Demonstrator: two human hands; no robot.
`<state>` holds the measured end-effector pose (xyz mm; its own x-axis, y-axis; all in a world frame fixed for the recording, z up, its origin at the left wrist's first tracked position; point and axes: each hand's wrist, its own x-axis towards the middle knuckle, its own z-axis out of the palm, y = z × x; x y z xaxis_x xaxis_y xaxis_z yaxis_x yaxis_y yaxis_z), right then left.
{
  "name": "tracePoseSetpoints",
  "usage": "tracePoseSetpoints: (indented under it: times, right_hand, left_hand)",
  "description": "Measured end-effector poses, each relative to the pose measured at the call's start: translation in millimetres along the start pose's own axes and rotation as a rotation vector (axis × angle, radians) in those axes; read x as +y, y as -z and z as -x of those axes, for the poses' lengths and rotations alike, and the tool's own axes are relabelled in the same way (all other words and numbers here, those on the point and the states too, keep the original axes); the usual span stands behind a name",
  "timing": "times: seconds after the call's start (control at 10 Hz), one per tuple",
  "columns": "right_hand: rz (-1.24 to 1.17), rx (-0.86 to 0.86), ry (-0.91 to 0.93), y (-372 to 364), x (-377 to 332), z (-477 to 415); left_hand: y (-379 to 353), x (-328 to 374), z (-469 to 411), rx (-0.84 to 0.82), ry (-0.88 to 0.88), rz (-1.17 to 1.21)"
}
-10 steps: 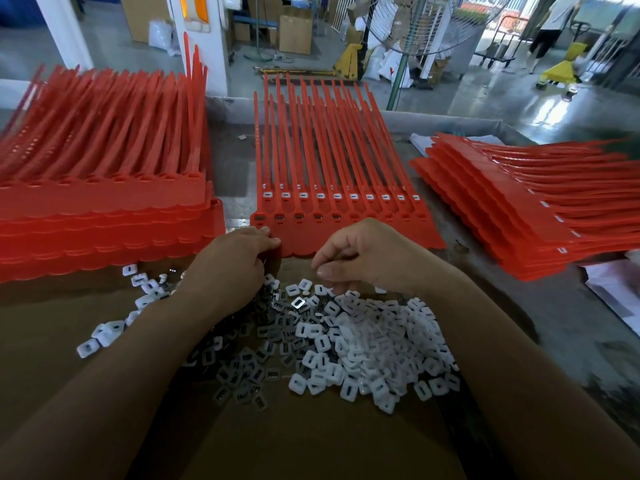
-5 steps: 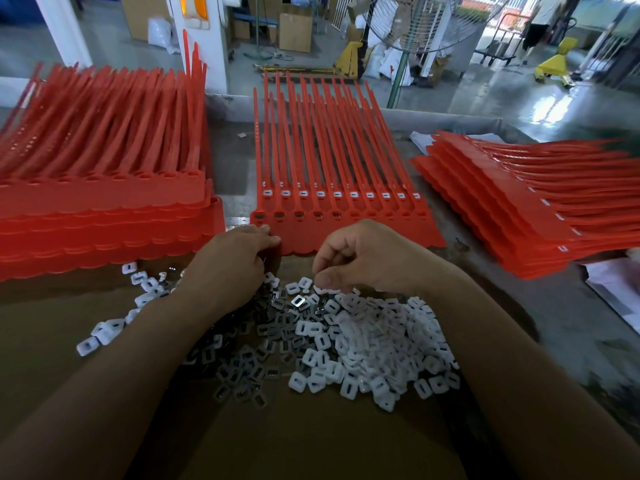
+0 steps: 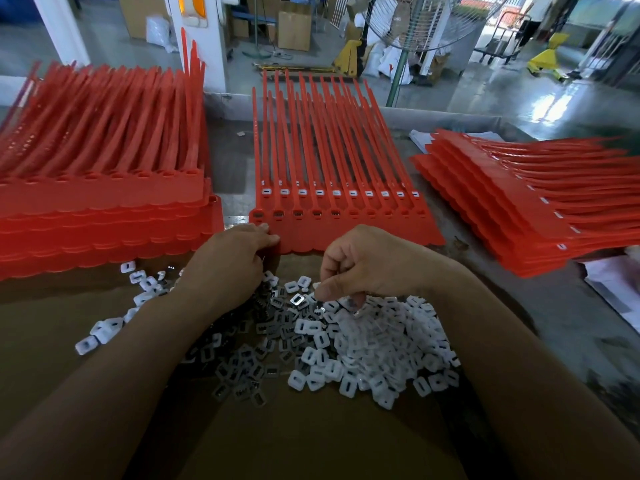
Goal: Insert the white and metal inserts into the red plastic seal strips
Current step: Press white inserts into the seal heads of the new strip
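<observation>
A sheet of red seal strips (image 3: pixel 346 223) lies in front of me, with white inserts in its upper row of slots and metal inserts in some of the lower slots. My left hand (image 3: pixel 228 265) rests at the sheet's near left corner, fingertips on its edge. My right hand (image 3: pixel 367 265) hovers with curled fingers over the pile of white inserts (image 3: pixel 374 348), thumb and fingers pinching at small pieces there. Dark metal inserts (image 3: pixel 249 368) lie in a heap under my left wrist.
A tall stack of red strip sheets (image 3: pixel 104 202) stands at the left, another stack (image 3: pixel 526 202) lies fanned at the right. Brown cardboard (image 3: pixel 311 438) covers the near table. Papers (image 3: pixel 616 289) lie at the right edge. A fan stand and boxes are beyond the table.
My right hand has shifted slightly down into the white insert pile, its fingers closing on pieces. My left hand has stayed at the sheet's corner.
</observation>
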<state>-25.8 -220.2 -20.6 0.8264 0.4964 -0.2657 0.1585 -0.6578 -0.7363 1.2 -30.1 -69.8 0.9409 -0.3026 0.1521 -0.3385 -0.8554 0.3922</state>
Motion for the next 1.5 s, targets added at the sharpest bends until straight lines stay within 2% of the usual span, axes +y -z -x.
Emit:
tracePoseSetpoints:
  times: [0.3,0.6,0.7,0.9,1.2,1.5]
  right_hand:
    - [-0.056,0.116,0.055,5,2,0]
    - [-0.111,0.296,-0.053,14,19,-3]
    - [-0.243,0.447,-0.072,18,28,-5]
    - [-0.287,0.554,-0.064,25,41,-8]
    - [-0.087,0.637,-0.030,33,47,-21]
    - [0.040,0.632,-0.123,48,44,-55]
  left_hand:
    - [-1,-1,-2,0.000,0.000,0.006]
    - [-2,-1,-1,0.004,0.001,0.008]
    - [-2,-1,0,0.011,-0.004,0.014]
    - [-3,-1,0,0.009,-0.002,0.015]
    - [-1,1,-2,0.004,0.008,0.023]
    - [-4,-1,-4,0.020,0.001,0.042]
